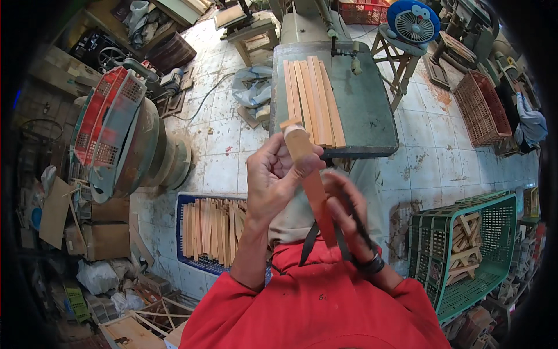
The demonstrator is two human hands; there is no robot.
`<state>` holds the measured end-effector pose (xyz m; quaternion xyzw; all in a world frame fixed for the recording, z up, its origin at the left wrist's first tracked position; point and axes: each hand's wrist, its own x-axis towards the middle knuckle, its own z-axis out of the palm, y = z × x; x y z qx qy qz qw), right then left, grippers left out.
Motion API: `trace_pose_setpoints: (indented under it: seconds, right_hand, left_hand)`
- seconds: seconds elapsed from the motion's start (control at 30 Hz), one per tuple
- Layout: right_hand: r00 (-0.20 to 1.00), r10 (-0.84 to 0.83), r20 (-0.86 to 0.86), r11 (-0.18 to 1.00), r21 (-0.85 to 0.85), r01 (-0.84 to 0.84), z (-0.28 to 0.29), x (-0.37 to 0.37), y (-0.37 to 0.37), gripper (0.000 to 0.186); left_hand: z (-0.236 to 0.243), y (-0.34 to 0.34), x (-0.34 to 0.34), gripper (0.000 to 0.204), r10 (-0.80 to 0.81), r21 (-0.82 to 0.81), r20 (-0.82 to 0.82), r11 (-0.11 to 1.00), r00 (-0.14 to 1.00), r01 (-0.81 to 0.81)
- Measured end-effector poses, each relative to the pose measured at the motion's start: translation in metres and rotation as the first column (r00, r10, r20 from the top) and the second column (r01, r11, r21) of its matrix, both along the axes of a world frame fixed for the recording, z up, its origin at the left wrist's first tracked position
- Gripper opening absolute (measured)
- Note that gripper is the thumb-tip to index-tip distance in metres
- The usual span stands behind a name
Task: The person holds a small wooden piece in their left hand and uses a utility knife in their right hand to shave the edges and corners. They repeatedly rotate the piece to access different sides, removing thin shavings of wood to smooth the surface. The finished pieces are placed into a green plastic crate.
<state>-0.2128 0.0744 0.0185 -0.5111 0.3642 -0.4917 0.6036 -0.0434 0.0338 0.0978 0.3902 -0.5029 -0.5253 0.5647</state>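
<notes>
My left hand (273, 171) is closed around the upper part of a wooden strip (317, 195), held at a slant in front of my body. The strip is pale at its top and reddish lower down. At its top end is a small crosswise bit of wood (290, 123); whether it is joined on cannot be made out. Beside the strip's lower part is my right hand (351, 209), smeared by motion, so its grip is unclear. Just beyond my hands, several wooden slats (312, 99) lie side by side on a green-grey machine table (372, 104).
A blue crate (181, 232) of upright slats stands at the lower left. On the right are a green crate (424, 232) with wood pieces and a reddish basket (482, 110). A blue fan (414, 22) sits on a stool. Left stands a round machine (139, 151) bearing a red basket (110, 116).
</notes>
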Motion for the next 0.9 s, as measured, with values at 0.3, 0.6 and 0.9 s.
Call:
trace_pose_setpoints:
  seconds: [0.3,0.6,0.9]
  right_hand:
    - [0.967,-0.253,-0.008,0.741,-0.644,0.189,0.064,-0.039,-0.063,0.033]
    - [0.964,-0.263,-0.05,0.771,-0.612,0.179,0.084,-0.016,-0.075,0.013]
    - [0.969,-0.24,-0.053,0.793,-0.587,0.164,0.085,-0.013,-0.074,0.011]
  left_hand:
    - [-0.002,-0.012,-0.008,0.036,-0.042,-0.023,0.083,0.999,0.996,0.044]
    - [-0.008,-0.005,-0.013,0.039,-0.12,-0.047,0.067,0.991,0.99,0.123]
    - [-0.006,-0.005,-0.015,0.036,-0.099,-0.069,0.083,0.992,0.992,0.104]
